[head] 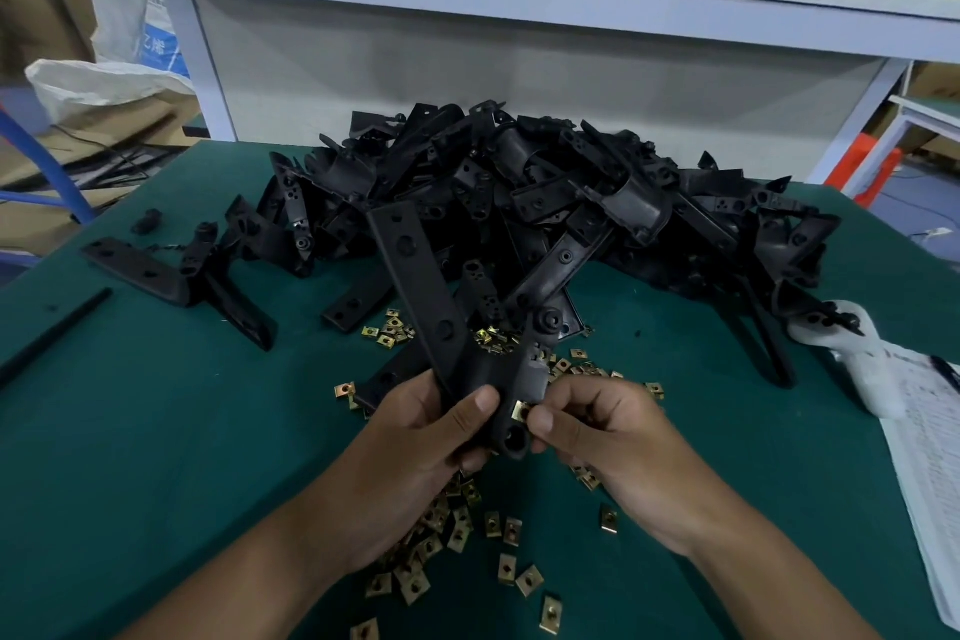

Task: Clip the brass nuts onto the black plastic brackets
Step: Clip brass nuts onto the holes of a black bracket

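Item: black plastic bracket (441, 327), long axis running far, gripped in my left hand (426, 437); brass nut (521, 411) pinched in my right hand (597, 426), touching its near right edge.

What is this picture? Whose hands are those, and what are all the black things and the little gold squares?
The camera sits on a person's head, looking down at their own two hands over a green table. The left hand grips one black plastic bracket. The right hand pinches a small brass nut against that bracket's lower end, ready to clip it on. Behind lies a big pile of brackets waiting their turn. Loose brass nuts are scattered on the table near the hands. Some white paper sheets lie at the right edge.
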